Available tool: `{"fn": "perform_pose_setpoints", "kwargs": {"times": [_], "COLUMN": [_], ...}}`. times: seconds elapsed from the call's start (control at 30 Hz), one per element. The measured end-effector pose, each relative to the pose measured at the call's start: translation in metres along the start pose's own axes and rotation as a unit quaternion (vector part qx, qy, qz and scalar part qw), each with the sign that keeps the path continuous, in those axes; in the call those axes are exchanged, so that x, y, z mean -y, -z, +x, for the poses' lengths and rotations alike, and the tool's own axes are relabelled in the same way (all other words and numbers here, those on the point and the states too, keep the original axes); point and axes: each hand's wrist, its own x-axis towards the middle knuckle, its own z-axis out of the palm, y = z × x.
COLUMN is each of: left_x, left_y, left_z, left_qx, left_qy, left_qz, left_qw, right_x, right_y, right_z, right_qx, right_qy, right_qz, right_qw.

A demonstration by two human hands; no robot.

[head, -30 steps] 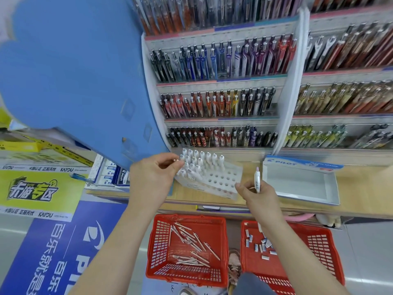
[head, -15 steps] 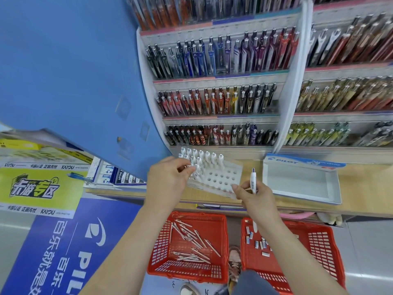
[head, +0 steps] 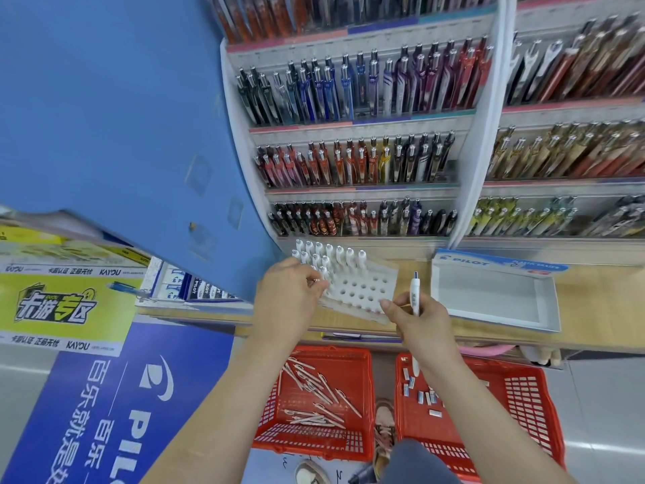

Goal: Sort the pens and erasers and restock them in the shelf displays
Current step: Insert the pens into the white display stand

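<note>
Pen (head: 415, 291): upright, pinched in the right hand (head: 419, 319), just beside the rack (head: 363, 291). Rack: on the counter (head: 593, 309), rear holes filled with white pens. Left hand (head: 286, 295): fingers curled at the rack's left edge; whether they grip it cannot be determined.

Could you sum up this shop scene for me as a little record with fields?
Place: pen display shelves
Pen rack: white pens at back, front holes empty
Left hand: at rack's left edge, grip unclear
Right hand: holds white pen upright
Left basket: loose pens
Right basket: erasers
Pilot box: empty
</note>
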Motion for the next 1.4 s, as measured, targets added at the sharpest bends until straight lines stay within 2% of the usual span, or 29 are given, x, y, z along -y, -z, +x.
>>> {"fn": "perform_pose_setpoints", "kwargs": {"times": [0.13, 0.2, 0.27, 0.33, 0.43, 0.5, 0.63, 0.73, 0.87, 0.97, 1.13, 1.4], "left_x": [0.000, -0.003, -0.011, -0.025, -0.043, -0.047, -0.043, -0.042, -0.023, -0.015, -0.019, -0.014], "left_y": [0.002, 0.008, 0.015, 0.021, 0.025, 0.029, 0.036, 0.045, 0.061, 0.060, 0.038, 0.006], "left_z": [-0.004, -0.009, -0.012, -0.014, -0.015, -0.017, -0.019, -0.015, 0.005, 0.012, 0.011, 0.016], "left_qx": [0.013, -0.001, 0.005, 0.080, 0.199, 0.209, 0.189, 0.095, -0.054, -0.086, -0.070, -0.054], "left_qy": [0.010, 0.005, -0.013, -0.020, -0.008, -0.010, 0.012, 0.067, 0.086, 0.063, 0.045, 0.002], "left_qz": [0.017, -0.009, -0.078, -0.200, -0.362, -0.409, -0.440, -0.459, -0.431, -0.358, -0.261, -0.205], "left_qw": [1.000, 1.000, 0.997, 0.976, 0.911, 0.888, 0.878, 0.881, 0.897, 0.928, 0.962, 0.977], "right_x": [0.010, 0.020, 0.034, 0.047, 0.061, 0.066, 0.063, 0.059, 0.048, 0.041, 0.025, 0.008], "right_y": [0.010, 0.021, 0.029, 0.031, 0.027, 0.025, 0.024, 0.021, 0.021, 0.025, 0.019, 0.005], "right_z": [-0.008, -0.014, -0.021, -0.028, -0.038, -0.043, -0.042, -0.040, -0.028, -0.022, -0.013, -0.005], "right_qx": [0.022, 0.083, 0.179, 0.254, 0.328, 0.354, 0.368, 0.328, 0.130, 0.045, 0.030, 0.044], "right_qy": [0.009, 0.008, -0.016, -0.019, 0.005, 0.011, 0.000, -0.013, -0.008, 0.001, 0.003, 0.009], "right_qz": [0.027, 0.084, 0.142, 0.130, 0.073, 0.060, 0.041, 0.048, 0.042, 0.034, -0.024, -0.035], "right_qw": [0.999, 0.993, 0.974, 0.958, 0.942, 0.933, 0.929, 0.943, 0.991, 0.998, 0.999, 0.998]}}
